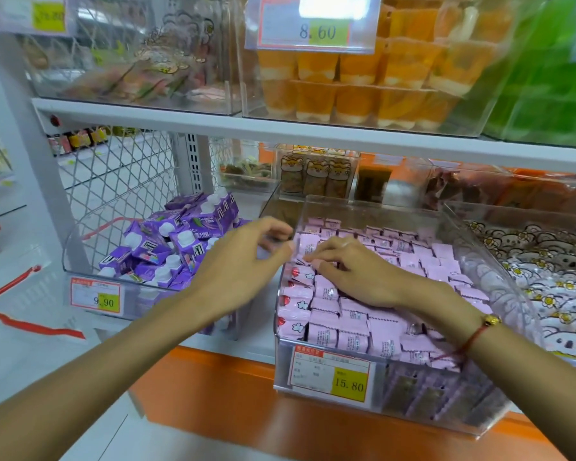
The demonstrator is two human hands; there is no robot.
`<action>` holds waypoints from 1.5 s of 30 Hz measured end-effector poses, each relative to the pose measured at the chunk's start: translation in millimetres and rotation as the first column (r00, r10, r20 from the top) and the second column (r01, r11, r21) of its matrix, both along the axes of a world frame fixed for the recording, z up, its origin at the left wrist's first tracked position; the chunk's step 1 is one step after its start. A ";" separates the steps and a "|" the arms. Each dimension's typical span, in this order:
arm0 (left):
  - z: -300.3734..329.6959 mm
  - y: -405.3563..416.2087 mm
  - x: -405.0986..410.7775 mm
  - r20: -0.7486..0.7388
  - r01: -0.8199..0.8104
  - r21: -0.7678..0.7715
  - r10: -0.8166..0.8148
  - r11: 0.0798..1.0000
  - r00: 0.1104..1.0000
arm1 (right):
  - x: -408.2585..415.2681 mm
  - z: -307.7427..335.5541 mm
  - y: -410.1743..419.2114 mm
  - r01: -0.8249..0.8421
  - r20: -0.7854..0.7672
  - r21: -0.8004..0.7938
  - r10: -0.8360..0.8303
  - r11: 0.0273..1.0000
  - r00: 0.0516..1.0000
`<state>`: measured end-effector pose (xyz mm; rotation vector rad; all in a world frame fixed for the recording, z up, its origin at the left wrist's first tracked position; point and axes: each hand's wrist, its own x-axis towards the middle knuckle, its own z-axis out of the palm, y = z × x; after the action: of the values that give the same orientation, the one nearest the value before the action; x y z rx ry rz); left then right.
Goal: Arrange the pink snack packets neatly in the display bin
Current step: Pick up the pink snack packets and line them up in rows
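STEP: straightening pink snack packets [353, 314] inside clear display bin [499, 281], centre of lower shelf | RIGHT: right hand [353, 271] pinching a packet, far-left rows | LEFT: left hand [243, 257] loosely curled, holding nothing, at bin's left wall | RISK: knocking upright neighbouring packets flat, disturbing rows.

pink snack packets [384, 341], purple cartons [167, 247], orange shelf edge [246, 407]

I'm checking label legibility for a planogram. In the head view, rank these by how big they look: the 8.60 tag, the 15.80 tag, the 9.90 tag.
1. 8.60 tag, largest though cropped at the top.
2. 15.80 tag.
3. 9.90 tag, smallest.
These are apparent sizes only; wide-angle distortion and differing distances leave true sizes unsure.
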<state>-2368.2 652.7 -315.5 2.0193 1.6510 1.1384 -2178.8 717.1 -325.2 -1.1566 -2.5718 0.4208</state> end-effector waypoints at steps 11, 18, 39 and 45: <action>42.0 95.9 18.8 -0.597 0.120 -0.265 -0.261 0.957 0.759 | 16.6 4.5 -2.8 0.090 0.120 0.021 -0.092 0.996 0.989; 43.0 101.0 32.5 -0.684 0.033 -0.366 -0.293 0.930 0.668 | 10.8 6.7 -1.1 0.072 0.262 -0.017 -0.065 0.997 0.963; 9.1 54.4 31.0 0.196 -0.028 0.207 -0.014 0.978 0.981 | 13.6 9.3 9.7 0.074 0.292 -0.106 -0.040 0.992 0.956; 20.3 28.3 25.4 0.593 -0.199 0.282 -0.007 0.939 0.805 | 16.5 7.0 2.3 0.036 0.110 -0.039 -0.032 0.999 0.993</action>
<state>-2342.8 681.0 -295.2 1.4996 1.3050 1.9529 -2162.4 719.4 -318.2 -1.2692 -2.6436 0.4151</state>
